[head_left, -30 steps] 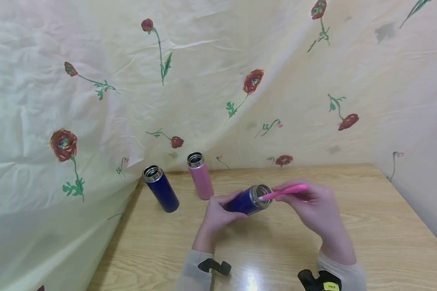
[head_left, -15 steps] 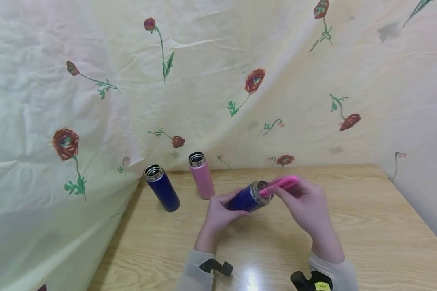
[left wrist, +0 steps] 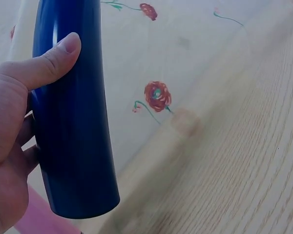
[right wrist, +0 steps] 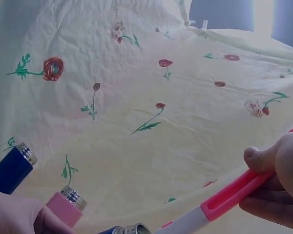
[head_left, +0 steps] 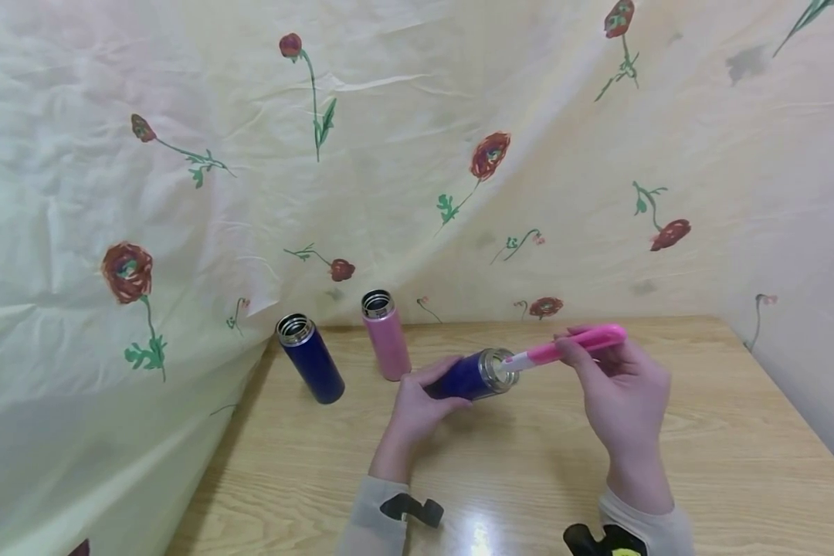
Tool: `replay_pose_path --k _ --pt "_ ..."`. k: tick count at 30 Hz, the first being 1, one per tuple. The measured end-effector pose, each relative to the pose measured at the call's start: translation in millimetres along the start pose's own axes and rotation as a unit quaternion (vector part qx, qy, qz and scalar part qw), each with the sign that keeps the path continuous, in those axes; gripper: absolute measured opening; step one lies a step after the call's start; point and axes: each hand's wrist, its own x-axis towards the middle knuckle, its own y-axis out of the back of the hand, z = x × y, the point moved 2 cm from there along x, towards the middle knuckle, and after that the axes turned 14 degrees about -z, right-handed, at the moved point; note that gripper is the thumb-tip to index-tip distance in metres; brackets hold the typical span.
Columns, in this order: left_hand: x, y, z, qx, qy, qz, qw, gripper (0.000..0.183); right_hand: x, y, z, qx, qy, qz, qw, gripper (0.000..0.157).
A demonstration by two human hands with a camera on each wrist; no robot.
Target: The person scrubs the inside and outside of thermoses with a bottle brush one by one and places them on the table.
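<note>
My left hand (head_left: 417,408) grips a dark blue bottle (head_left: 461,379) round its body, tilted with its open steel mouth to the right. Its thumb lies along the bottle in the left wrist view. With my right hand (head_left: 628,398) I pinch the pink handle of a bottle brush (head_left: 575,344), whose white neck runs to the bottle's mouth. The brush's head is mostly hidden inside; a pale bit shows at the rim. Thumb and fingers hold the slotted pink handle (right wrist: 229,195) in the right wrist view.
Behind my left hand, a pink bottle (head_left: 387,344) and a second blue bottle (head_left: 313,363) stand upright without lids on the wooden table (head_left: 723,432). A flower-printed cloth (head_left: 389,193) hangs behind the table and down its left side.
My right hand pushed the brush deeper into the bottle, then drew it back out to the right, so more handle and the white neck show. My left hand barely moved.
</note>
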Motion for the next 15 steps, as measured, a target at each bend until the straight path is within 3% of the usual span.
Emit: replay_pose_path --k 5,8,11,15 --pt "-0.2 0.9 -1.4 0.013 -0.002 -0.004 0.9999 0.072 -0.2 4.8 -1.1 0.041 0.018 0.025 0.999 0.017" --pt "-1.1 1.6 -0.5 0.021 -0.008 -0.004 0.9997 0.072 0.0 9.4 -1.8 0.096 0.028 0.04 0.994 0.015" --pt "-2.1 3.1 0.9 0.034 -0.021 -0.002 0.9992 0.071 -0.6 13.8 -3.9 0.106 0.02 0.047 0.993 0.014" --pt "-3.5 7.0 1.1 0.048 -0.03 0.007 0.9984 0.073 -0.1 19.3 -5.0 0.157 0.033 0.061 0.985 0.017"
